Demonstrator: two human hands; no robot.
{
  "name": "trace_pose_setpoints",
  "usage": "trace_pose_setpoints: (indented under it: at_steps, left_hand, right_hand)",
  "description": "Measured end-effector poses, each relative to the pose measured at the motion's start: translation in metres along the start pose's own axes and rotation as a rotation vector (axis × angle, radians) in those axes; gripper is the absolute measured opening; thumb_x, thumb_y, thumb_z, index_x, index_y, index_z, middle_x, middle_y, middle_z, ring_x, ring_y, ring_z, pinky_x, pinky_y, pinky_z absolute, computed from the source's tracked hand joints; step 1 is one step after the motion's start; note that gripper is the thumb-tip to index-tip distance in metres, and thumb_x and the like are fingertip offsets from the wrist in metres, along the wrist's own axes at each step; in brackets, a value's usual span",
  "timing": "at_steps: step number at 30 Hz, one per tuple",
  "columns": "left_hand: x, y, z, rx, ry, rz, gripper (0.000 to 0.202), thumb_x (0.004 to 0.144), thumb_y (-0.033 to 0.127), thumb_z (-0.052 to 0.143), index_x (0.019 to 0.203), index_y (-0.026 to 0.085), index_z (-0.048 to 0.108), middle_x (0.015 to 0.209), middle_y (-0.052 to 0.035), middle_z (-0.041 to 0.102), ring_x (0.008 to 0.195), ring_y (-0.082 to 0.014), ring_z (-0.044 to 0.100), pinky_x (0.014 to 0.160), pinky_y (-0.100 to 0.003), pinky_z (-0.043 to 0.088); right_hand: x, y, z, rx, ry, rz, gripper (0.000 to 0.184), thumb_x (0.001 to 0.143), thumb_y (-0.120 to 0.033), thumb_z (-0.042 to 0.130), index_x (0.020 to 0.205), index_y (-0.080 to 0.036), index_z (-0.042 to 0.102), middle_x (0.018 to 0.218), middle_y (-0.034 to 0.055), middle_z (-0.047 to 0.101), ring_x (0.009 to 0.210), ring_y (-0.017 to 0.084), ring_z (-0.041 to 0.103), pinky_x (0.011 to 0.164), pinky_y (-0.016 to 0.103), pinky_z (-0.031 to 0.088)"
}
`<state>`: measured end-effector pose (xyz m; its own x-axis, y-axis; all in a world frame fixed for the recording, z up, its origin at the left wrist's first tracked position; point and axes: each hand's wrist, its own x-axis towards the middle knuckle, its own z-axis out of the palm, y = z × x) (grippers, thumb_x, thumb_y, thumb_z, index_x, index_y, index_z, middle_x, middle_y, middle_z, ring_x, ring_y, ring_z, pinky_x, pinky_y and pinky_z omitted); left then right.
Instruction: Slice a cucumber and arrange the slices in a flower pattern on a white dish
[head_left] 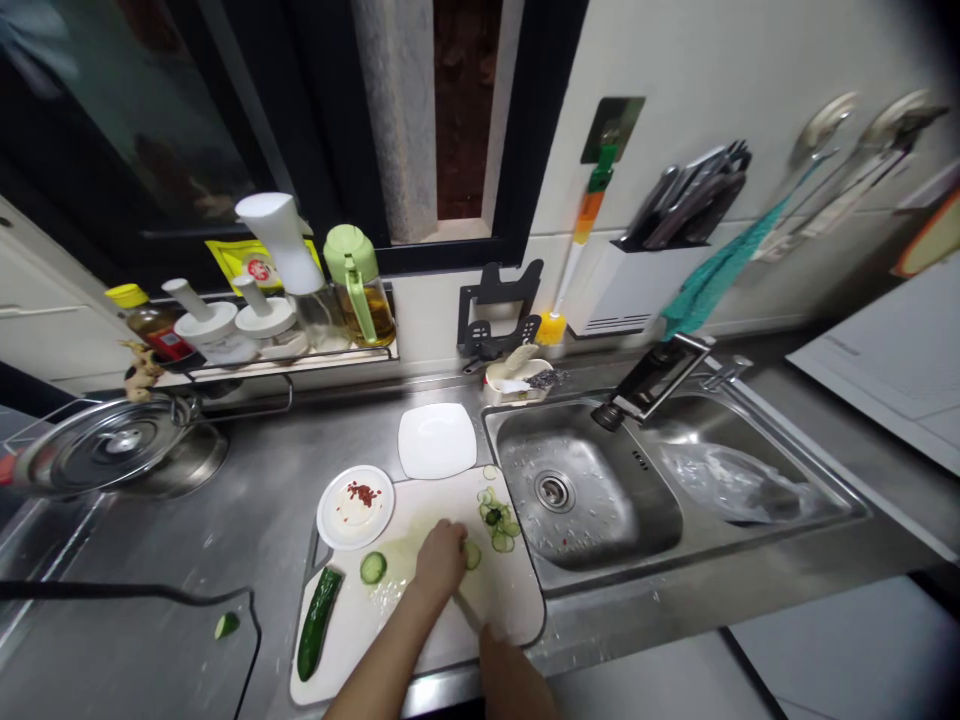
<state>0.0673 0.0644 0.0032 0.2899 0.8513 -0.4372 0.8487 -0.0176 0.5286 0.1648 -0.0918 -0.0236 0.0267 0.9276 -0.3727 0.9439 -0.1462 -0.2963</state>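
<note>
My left hand (pixel 442 555) rests on the white cutting board (pixel 427 640), its fingers curled down over a cucumber piece (pixel 471 555) that shows beside the fingertips. Near the board's front edge, my right hand (pixel 499 645) is closed round a kitchen knife (pixel 469 610); hand and blade are blurred, and the handle is hidden. Thin cucumber slices (pixel 501 520) lie in a loose pile at the board's right. To the left of my left hand is a cut cucumber round (pixel 373 568). A long dark green cucumber (pixel 319 622) lies along the board's left side.
A plate with red chilli pieces (pixel 330 515) overlaps the board's back left corner; a square white plate (pixel 437 440) stands behind. The sink (pixel 592 490) adjoins on the right. A lidded pot (pixel 180 470) and a cucumber end (pixel 226 625) are left. Seasonings line a rack (pixel 330 362).
</note>
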Motion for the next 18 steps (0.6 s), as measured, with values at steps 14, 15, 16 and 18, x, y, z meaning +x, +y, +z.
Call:
trace_pose_setpoints:
  at_steps: [14,15,16,18]
  left_hand:
    - [0.014,-0.003,0.007,0.032,-0.066,0.043,0.029,0.068,0.004,0.054,0.09,0.018,0.067,0.085,-0.0051,0.067,0.085,-0.0174,0.06,0.071,-0.024,0.038]
    - [0.015,-0.003,0.007,0.025,-0.066,0.042,0.031,0.068,0.004,0.055,0.093,0.018,0.066,0.085,-0.0051,0.068,0.083,-0.0173,0.06,0.07,-0.024,0.037]
    - [0.016,-0.003,0.006,0.018,-0.067,0.043,0.031,0.067,0.005,0.056,0.093,0.017,0.067,0.084,-0.005,0.068,0.082,-0.0171,0.061,0.069,-0.024,0.037]
    - [0.017,-0.003,0.006,-0.002,-0.073,0.049,0.028,0.066,0.004,0.056,0.087,0.018,0.068,0.082,-0.0044,0.069,0.08,-0.0165,0.061,0.068,-0.023,0.037]
  right_hand:
    - [-0.016,-0.014,-0.039,0.073,0.093,-0.003,0.032,0.09,-0.036,0.059,0.118,-0.023,0.058,0.12,0.0079,0.059,0.102,0.024,0.058,0.081,0.043,0.053]
    - [-0.016,-0.015,-0.04,0.072,0.099,-0.003,0.031,0.09,-0.036,0.059,0.118,-0.023,0.058,0.12,0.008,0.059,0.102,0.024,0.058,0.08,0.043,0.053]
    - [-0.016,-0.015,-0.042,0.072,0.104,-0.003,0.032,0.089,-0.036,0.059,0.118,-0.023,0.058,0.12,0.0081,0.059,0.102,0.024,0.058,0.08,0.043,0.053]
    - [-0.016,-0.016,-0.044,0.072,0.109,-0.003,0.031,0.089,-0.036,0.06,0.117,-0.023,0.058,0.12,0.0082,0.059,0.103,0.025,0.058,0.079,0.043,0.053]
